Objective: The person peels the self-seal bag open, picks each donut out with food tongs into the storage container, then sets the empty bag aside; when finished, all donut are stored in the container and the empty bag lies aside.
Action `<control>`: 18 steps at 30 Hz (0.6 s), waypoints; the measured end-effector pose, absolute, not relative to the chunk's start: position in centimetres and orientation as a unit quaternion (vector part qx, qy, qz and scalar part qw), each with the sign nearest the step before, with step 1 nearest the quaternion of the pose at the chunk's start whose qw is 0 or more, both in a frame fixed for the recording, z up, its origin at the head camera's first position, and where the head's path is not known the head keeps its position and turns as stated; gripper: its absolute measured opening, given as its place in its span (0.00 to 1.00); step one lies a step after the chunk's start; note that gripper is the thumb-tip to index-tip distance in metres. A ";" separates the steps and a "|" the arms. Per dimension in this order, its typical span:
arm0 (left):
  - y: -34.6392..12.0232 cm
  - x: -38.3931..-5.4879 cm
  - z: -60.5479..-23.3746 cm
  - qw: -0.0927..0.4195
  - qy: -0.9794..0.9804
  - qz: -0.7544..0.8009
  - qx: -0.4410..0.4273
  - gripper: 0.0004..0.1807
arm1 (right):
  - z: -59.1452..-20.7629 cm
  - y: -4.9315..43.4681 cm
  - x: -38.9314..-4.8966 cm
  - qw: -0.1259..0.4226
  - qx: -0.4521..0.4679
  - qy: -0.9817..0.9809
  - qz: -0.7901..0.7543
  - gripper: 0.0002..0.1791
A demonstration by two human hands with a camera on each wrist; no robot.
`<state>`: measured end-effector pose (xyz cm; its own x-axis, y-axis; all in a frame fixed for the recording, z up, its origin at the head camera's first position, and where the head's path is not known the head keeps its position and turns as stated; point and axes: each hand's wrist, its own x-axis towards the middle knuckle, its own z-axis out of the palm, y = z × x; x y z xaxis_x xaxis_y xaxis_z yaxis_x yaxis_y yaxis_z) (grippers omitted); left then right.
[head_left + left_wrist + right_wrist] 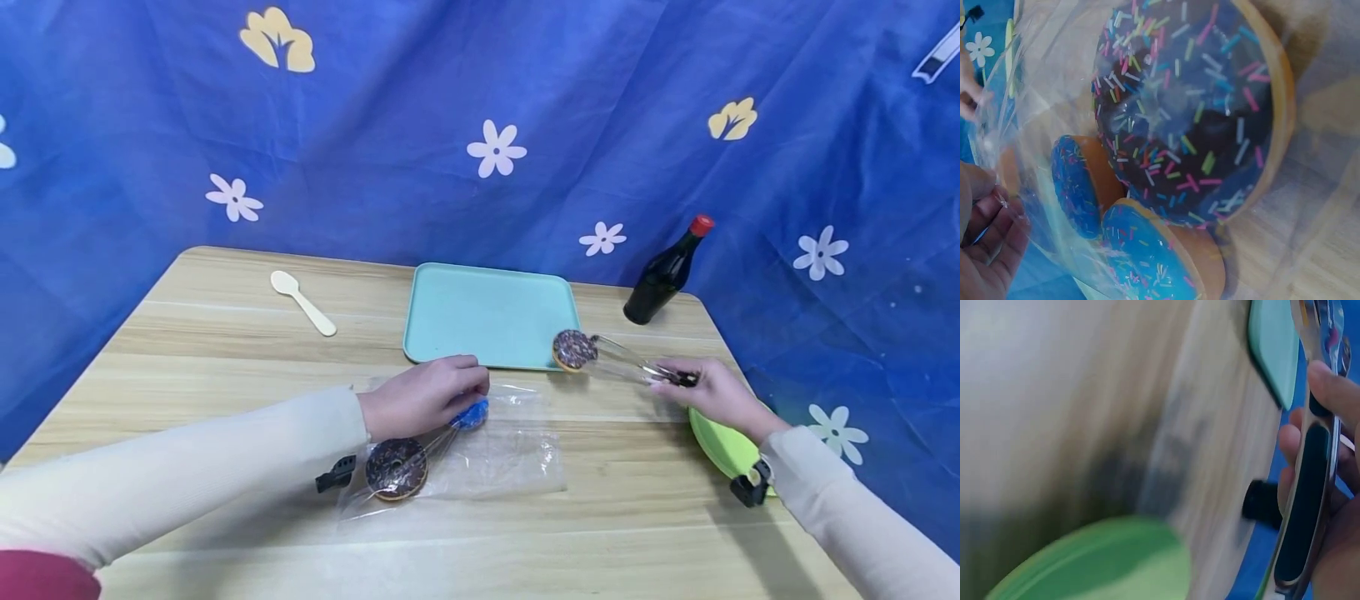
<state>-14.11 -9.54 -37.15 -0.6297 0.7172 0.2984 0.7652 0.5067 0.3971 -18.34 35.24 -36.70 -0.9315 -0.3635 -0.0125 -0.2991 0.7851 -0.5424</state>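
Observation:
My left hand (431,396) pinches the edge of a clear plastic bag (517,450) lying on the table. Inside the bag are a chocolate donut with sprinkles (1185,112) and two blue ones, a darker blue donut (1075,187) and a light blue donut (1154,256). In my right hand (708,392) I grip metal tongs (633,358) with black handle pads. Their tips clasp another chocolate donut (573,348), which appears at the front right corner of the turquoise tray (491,317); whether it touches the tray I cannot tell.
A green plate (723,446) sits at the right edge, partly below my right wrist. Toward the back right stands a dark bottle (660,279) with a red cap. A cream spoon (303,304) lies at the back left. Blue cloth (375,125) hangs behind the table.

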 end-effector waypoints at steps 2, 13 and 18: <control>-9.6 -14.1 -37.1 0.047 -0.867 -0.252 -0.427 0.03 | -36.6 33.9 -19.7 0.045 -0.186 0.943 -0.273 0.24; -9.7 -13.9 -37.1 0.044 -0.869 -0.251 -0.424 0.02 | -36.6 24.2 -26.2 0.017 -0.241 0.931 -0.272 0.25; -9.7 -13.8 -37.2 0.047 -0.865 -0.257 -0.428 0.03 | -37.1 20.7 -28.0 0.042 -0.229 0.933 -0.276 0.28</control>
